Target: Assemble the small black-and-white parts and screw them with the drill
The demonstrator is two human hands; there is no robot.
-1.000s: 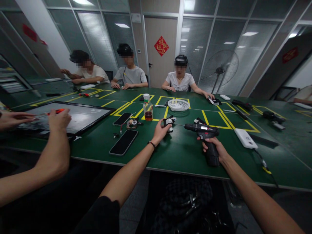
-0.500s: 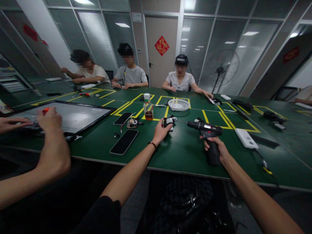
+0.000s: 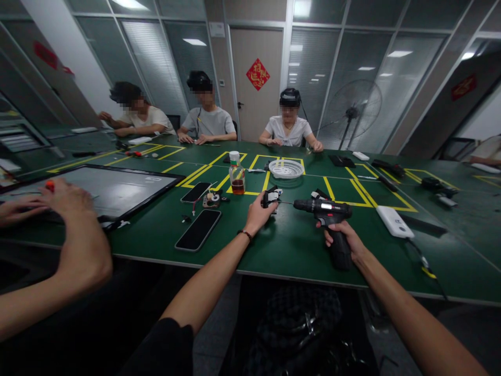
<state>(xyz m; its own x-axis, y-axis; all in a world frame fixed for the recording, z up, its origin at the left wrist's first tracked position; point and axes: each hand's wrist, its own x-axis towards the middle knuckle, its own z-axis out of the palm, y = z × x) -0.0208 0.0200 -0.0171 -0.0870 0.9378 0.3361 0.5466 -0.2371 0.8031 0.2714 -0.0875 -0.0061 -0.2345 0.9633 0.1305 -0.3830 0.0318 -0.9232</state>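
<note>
Held in my left hand [image 3: 258,215] is a small black-and-white device part [image 3: 273,196], its exact kind unclear, just above the green table [image 3: 289,245]. My right hand [image 3: 344,236] grips a black cordless drill [image 3: 326,211] by its handle, fingers wrapped round it. The drill's long thin bit points left and its tip reaches the part, though I cannot make out the exact contact spot. Left of my left hand lie a dark phone [image 3: 198,230], a small speaker-like component with wires [image 3: 212,199] and a second phone [image 3: 195,192].
A bottle of brown liquid [image 3: 237,175] and a white plastic basket [image 3: 286,168] stand beyond my hands. To the right lies a white power bank [image 3: 394,222] with a cable. At left, a co-worker's hands [image 3: 70,203] work over a flat panel [image 3: 129,190]. Several people sit opposite.
The drill in my right hand has moved slightly left, bringing its bit closer into the part. Across the table, a person's hand has drawn back from a dark object. The neighbour's hand shifted left.
</note>
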